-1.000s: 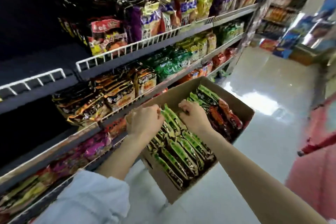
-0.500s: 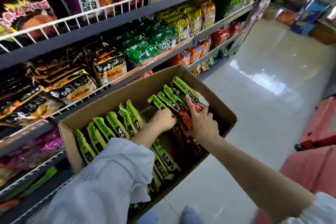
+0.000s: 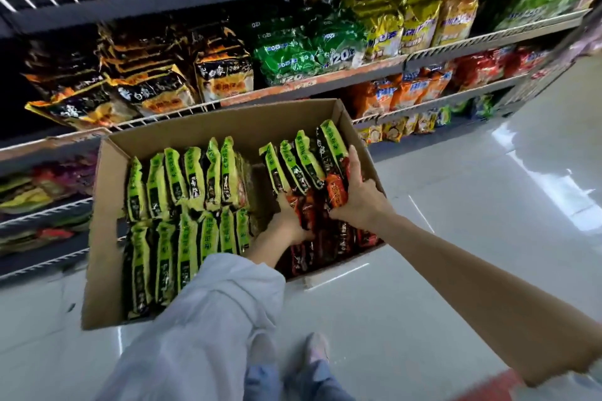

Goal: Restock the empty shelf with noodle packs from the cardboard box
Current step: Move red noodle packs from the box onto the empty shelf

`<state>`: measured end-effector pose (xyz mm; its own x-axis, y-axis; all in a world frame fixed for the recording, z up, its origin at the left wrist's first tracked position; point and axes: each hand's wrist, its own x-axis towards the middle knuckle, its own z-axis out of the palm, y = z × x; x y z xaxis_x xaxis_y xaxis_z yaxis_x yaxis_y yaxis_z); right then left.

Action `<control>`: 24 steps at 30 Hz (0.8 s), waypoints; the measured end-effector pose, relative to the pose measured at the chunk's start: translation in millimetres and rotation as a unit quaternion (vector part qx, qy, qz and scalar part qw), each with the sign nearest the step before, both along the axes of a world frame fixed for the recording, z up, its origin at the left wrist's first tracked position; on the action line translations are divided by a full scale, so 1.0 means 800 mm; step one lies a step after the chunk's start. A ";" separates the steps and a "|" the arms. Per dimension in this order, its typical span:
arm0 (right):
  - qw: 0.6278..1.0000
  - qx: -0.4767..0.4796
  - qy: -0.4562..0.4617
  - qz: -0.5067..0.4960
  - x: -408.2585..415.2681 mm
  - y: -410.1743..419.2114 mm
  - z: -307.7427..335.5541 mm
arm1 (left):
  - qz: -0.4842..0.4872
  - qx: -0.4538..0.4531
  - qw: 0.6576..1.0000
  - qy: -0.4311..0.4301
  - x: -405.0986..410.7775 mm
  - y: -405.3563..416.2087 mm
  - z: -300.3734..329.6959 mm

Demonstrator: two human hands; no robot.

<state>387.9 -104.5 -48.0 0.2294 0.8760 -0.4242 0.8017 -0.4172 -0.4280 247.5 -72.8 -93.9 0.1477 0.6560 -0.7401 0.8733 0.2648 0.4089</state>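
Gathering step: in the right part of the cardboard box (image 3: 97,238) on the floor, the left hand (image 3: 290,221) and right hand (image 3: 356,202) curl round a cluster of upright noodle packs (image 3: 306,163), each grip closed on it from one side. Next, probably a squeezed lift toward the shelf, out of view

Glossy pale floor (image 3: 456,205); cardboard box (image 3: 107,238) resting on it.

Both hands are down in the box (image 3: 107,238): left hand (image 3: 288,221) and right hand (image 3: 356,197) squeeze a bunch of packs (image 3: 304,161) between them, shelves (image 3: 325,81) right behind.
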 end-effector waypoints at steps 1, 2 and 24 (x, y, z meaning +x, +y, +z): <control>1.000 0.007 0.004 0.001 -0.001 -0.002 0.001 | 0.007 0.021 1.000 -0.004 -0.001 -0.004 -0.003; 1.000 0.015 0.003 0.003 -0.002 -0.005 0.002 | 0.015 0.038 0.999 -0.008 -0.002 -0.006 -0.005; 0.996 0.091 0.001 0.011 -0.012 0.005 0.059 | 0.029 0.165 0.984 -0.060 -0.029 0.022 0.063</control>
<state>378.6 -100.2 -0.6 0.2095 0.9428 -0.2593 0.8087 -0.3161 -0.4961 224.5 -55.2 -43.9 0.1770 0.8675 -0.4648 0.8004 0.1479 0.5809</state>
